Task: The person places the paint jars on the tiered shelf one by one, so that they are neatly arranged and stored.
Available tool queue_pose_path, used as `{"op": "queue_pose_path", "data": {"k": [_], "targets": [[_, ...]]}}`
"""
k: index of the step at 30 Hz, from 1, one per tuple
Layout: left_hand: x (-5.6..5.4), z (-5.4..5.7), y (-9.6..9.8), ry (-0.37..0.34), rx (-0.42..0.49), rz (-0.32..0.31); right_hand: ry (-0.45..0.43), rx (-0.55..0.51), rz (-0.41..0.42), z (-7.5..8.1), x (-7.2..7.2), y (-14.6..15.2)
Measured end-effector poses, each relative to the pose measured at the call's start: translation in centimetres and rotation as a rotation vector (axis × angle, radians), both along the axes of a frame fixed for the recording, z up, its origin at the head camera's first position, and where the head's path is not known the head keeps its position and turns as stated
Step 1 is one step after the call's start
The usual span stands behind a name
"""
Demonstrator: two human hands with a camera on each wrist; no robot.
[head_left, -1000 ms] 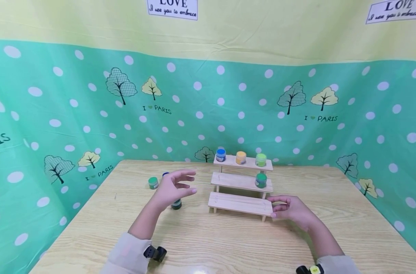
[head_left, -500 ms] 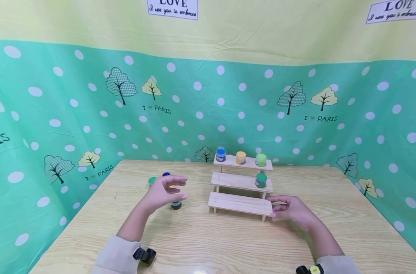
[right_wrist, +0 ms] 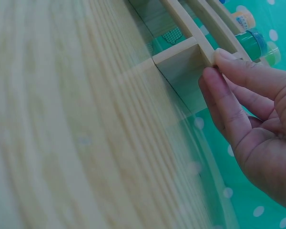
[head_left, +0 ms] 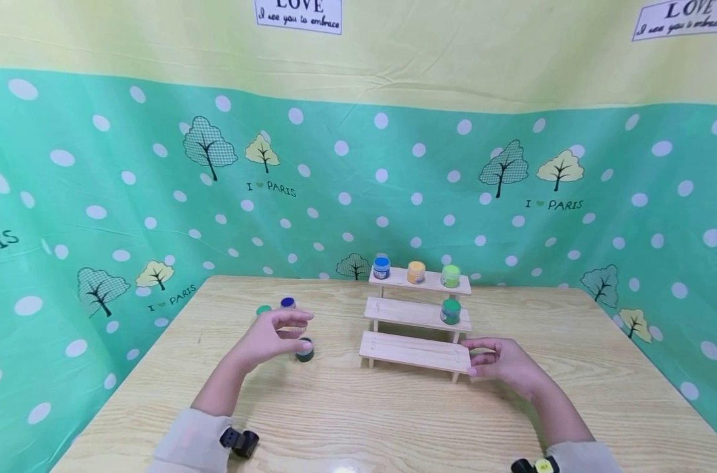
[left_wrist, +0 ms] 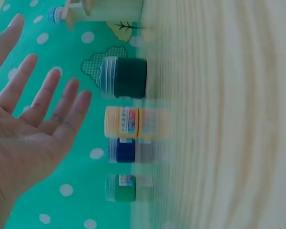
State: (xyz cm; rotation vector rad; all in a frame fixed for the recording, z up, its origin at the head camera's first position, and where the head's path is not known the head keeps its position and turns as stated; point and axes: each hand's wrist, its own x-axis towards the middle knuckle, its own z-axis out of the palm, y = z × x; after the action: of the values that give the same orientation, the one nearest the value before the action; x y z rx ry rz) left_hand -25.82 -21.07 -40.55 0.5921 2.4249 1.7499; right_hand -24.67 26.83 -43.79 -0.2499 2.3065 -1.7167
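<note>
My left hand (head_left: 268, 340) hovers over the table's left side, fingers apart and holding nothing. Around it stand small paint jars: a dark green jar (left_wrist: 129, 78) nearest its fingertips, an orange jar (left_wrist: 121, 122), a dark blue jar (left_wrist: 121, 150) and a green jar (left_wrist: 120, 188). In the head view the hand mostly hides the orange one. My right hand (head_left: 505, 364) pinches the right end of the lowest step of a three-tier wooden rack (head_left: 414, 352); the right wrist view shows thumb and fingertips at that step's corner.
On the rack's top step stand a blue jar (head_left: 381, 268), an orange-yellow jar (head_left: 416, 272) and a light green jar (head_left: 450, 276). Another green jar (head_left: 450, 312) sits at the middle step's right end. A green polka-dot curtain (head_left: 358, 171) hangs behind the table (head_left: 358, 420).
My left hand has moved left and slightly down, uncovering more of the dark green and dark blue jars. The right hand stays at the rack, which has not moved.
</note>
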Motion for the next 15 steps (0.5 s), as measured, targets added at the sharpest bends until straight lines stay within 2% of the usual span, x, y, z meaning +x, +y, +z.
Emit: {"op": "queue_pose_path", "data": {"k": [6, 11, 15], "targets": [[-0.3, -0.1, -0.6, -0.006, -0.078, -0.032, -0.006, 0.003, -0.008, 0.0, 0.0, -0.1], [-0.6, -0.4, -1.2, -0.04, -0.176, -0.092, -0.007, -0.004, -0.002, 0.1, 0.0, -0.1], [-1.1, -0.6, -1.5, -0.033, -0.244, -0.135, -0.006, -0.007, 0.005, 0.0, 0.0, 0.0]]}}
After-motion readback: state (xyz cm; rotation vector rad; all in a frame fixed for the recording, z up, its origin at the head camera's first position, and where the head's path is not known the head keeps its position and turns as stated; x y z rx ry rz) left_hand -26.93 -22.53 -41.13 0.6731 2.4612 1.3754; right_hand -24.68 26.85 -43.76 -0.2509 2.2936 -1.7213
